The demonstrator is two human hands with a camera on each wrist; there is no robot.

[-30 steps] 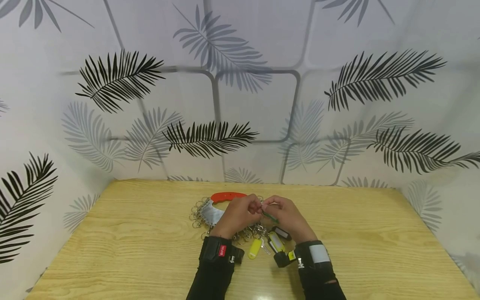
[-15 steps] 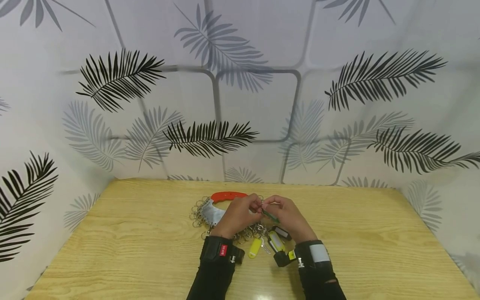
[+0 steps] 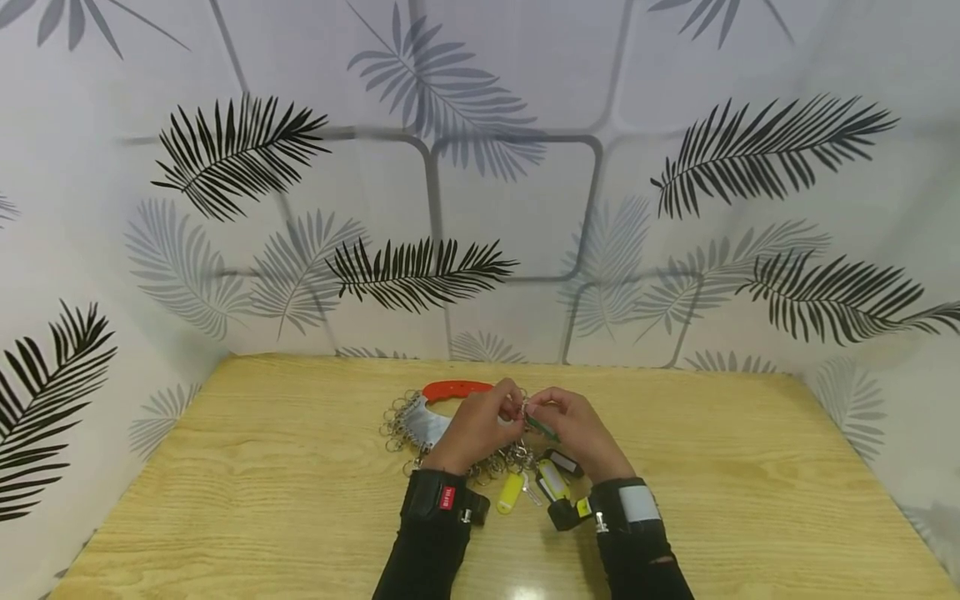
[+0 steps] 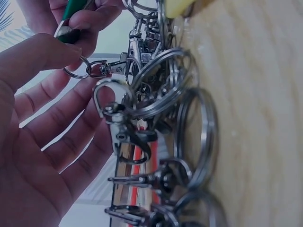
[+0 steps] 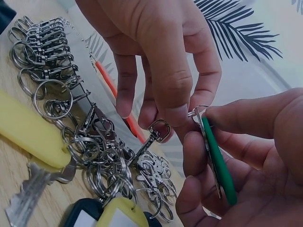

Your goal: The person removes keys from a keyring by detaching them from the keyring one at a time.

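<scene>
My left hand (image 3: 476, 427) pinches a small split ring (image 4: 72, 74) between thumb and forefinger, its other fingers spread behind. The ring links to a metal swivel clip (image 4: 102, 69) on a key holder with a silver plate (image 3: 424, 427) and red handle (image 3: 453, 389). Close against it on the right, my right hand (image 3: 581, 433) holds a green key tag (image 5: 221, 165) with a key lying flat along it. The tag's top end meets the ring at the left thumb tip. Fingers partly hide that meeting point.
Many clips with rings (image 5: 52, 97) hang along the plate's edge. On the wooden table (image 3: 262, 483) near the hands lie a yellow tag (image 3: 511, 493), a key (image 3: 531, 492), another yellow tag (image 3: 553, 481) and a black tag (image 3: 564, 463). A patterned wall covering (image 3: 510, 208) rises behind.
Both hands stay in nearly the same place. The fingertips have shifted slightly around the ring and the green tag.
</scene>
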